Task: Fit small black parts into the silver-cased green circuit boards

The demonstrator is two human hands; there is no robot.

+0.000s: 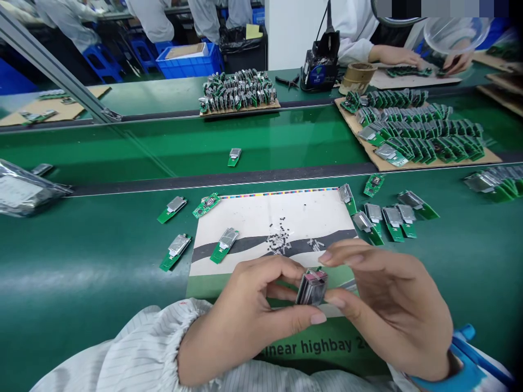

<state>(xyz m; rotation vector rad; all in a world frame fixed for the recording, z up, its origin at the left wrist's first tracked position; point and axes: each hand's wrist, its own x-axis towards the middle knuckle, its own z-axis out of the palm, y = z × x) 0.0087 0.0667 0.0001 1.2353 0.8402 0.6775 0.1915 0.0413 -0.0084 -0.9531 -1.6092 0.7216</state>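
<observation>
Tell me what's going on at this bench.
The left hand and right hand pinch a small dark boxy component between their fingertips, above a white printed card scattered with tiny black parts. Green circuit boards with metal shields lie around the card on the green belt. Farther off, a co-worker's hands are at a pale sheet.

Circuit boards (175,209) lie left and right of the paper sheet (229,212), and a heap of tiny parts (278,239) sits on it.
</observation>
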